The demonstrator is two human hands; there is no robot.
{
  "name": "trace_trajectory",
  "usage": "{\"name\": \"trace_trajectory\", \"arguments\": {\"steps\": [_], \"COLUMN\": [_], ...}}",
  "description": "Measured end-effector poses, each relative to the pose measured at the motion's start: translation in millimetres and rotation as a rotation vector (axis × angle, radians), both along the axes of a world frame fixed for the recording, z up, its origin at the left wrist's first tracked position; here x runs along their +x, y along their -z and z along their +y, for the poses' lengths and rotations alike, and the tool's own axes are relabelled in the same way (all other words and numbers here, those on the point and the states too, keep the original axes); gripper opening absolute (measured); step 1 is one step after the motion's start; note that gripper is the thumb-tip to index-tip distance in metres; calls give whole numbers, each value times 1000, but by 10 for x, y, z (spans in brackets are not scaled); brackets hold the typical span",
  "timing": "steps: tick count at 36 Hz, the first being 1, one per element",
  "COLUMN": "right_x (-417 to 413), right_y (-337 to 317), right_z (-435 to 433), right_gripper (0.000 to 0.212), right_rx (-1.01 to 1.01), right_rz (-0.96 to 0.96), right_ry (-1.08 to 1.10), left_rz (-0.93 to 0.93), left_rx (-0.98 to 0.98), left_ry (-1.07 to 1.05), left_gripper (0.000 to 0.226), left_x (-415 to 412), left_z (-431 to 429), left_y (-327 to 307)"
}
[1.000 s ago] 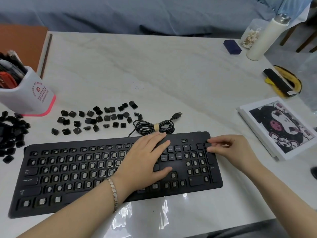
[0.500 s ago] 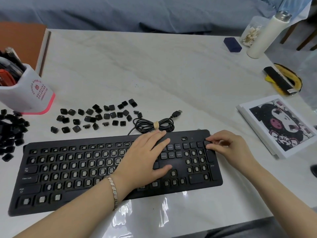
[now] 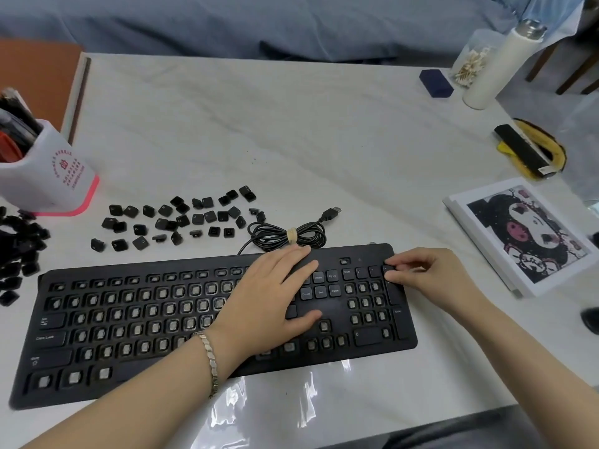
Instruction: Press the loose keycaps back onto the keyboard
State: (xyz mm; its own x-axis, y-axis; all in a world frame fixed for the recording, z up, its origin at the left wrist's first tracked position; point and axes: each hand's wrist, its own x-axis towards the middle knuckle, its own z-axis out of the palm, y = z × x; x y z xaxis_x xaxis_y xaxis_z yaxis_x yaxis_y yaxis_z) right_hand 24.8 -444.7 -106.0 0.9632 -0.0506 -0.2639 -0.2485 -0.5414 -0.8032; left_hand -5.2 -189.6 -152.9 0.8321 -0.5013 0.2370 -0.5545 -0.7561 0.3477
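A black keyboard lies along the table's near edge, most of its key sockets bare. Some caps sit in the navigation block and along the numpad's top row. My left hand rests flat on the keyboard's middle with straight fingers, holding it down. At the numpad's top right corner, my right hand pinches a small black keycap between index fingertip and thumb, right at the socket. Several loose keycaps are scattered behind the keyboard, and another heap of keycaps lies at the left edge.
The keyboard's coiled USB cable lies just behind it. A white pen holder stands at the left. A picture pad lies right of the keyboard, with a white bottle, a blue box and a yellow-black object further back.
My right hand's fingertips have stayed at the numpad's top right corner, working the keycap there. My left hand has not moved on the keyboard. The view has shifted slightly.
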Motion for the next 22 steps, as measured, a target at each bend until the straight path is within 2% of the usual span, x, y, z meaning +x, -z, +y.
{"name": "trace_trajectory", "arguments": {"steps": [6, 18, 22], "right_x": [26, -69, -84], "right_y": [-10, 43, 57], "right_z": [53, 120, 126], "right_gripper": [11, 23, 21], "right_rx": [182, 36, 55], "right_rz": [146, 66, 59], "right_ry": [204, 223, 275], "left_rz": [-2, -15, -13], "left_rx": [6, 6, 10], "left_ry": [4, 7, 9], "left_gripper": [64, 64, 63], "left_x": [-1, 5, 7], "left_z": [2, 1, 2], "left_y": [3, 17, 8]}}
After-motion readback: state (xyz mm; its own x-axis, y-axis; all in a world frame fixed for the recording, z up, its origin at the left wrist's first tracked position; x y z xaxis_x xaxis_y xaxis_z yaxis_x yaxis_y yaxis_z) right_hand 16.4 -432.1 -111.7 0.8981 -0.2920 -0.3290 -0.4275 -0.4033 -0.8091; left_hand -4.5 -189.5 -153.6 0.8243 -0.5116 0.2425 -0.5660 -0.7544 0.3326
